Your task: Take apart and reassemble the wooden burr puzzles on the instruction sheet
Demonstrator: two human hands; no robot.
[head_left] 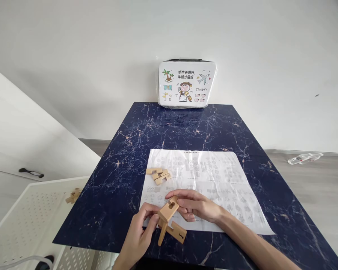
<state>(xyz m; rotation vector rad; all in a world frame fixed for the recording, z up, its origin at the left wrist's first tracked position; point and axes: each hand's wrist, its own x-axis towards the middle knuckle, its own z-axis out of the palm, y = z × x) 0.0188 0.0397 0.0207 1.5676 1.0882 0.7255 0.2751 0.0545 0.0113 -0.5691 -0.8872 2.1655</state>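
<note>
Several notched wooden puzzle pieces (168, 212) are held together above the near edge of the table. My left hand (142, 228) pinches them from the left, thumb and fingers closed near where they cross. With thumb and fingers, my right hand (195, 204) grips the upper end of the top piece, which has a cut-out slot. A lower piece (178, 232) bearing a dark mark sticks out to the right, and a narrow one points down toward me. Parts of the joint are hidden by my fingers. Beyond my hands, more notched wooden pieces (160, 175) lie on the printed sheet (214, 176).
The blue marbled table (124, 165) stands against a white wall. At its back edge a cartoon-printed case (187, 84) stands upright. To the left, a white perforated surface (19, 210) holds another wooden puzzle (73, 195). A clear plastic bottle (301, 158) lies on the floor at right.
</note>
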